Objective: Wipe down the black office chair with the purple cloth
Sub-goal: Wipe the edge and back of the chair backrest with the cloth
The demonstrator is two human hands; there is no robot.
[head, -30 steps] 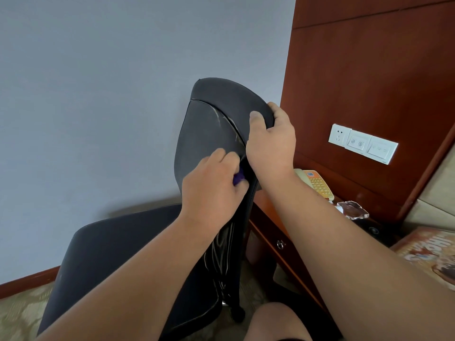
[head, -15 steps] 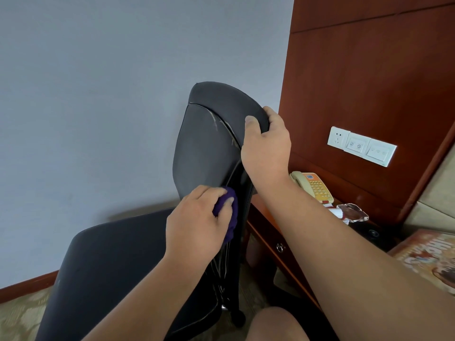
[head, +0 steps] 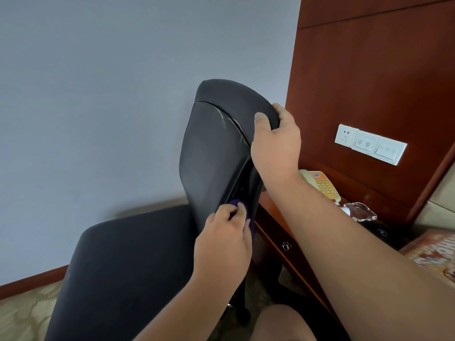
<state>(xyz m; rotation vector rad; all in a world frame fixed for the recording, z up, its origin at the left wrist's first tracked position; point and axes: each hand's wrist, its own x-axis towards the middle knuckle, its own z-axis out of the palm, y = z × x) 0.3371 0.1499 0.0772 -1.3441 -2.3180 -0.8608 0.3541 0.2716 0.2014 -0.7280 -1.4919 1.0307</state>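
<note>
The black office chair (head: 211, 153) stands in the middle of the view, its backrest upright and its seat stretching toward the lower left. My right hand (head: 275, 143) grips the top right edge of the backrest, thumb on the front. My left hand (head: 224, 242) holds the purple cloth (head: 250, 221) bunched in its fingers and presses it against the backrest's lower side edge, near where it meets the seat. Most of the cloth is hidden under my fingers.
A wooden bedside table (head: 283, 232) with a drawer stands right behind the chair, carrying a telephone (head: 320, 183) and a glass ashtray (head: 359, 211). Wall sockets (head: 369, 143) sit on the wooden panel. A grey wall is on the left, patterned carpet (head: 22, 313) below.
My left hand has slid the cloth down the side edge of the backrest, from the upper part to near the seat. My right hand has kept its hold on the top.
</note>
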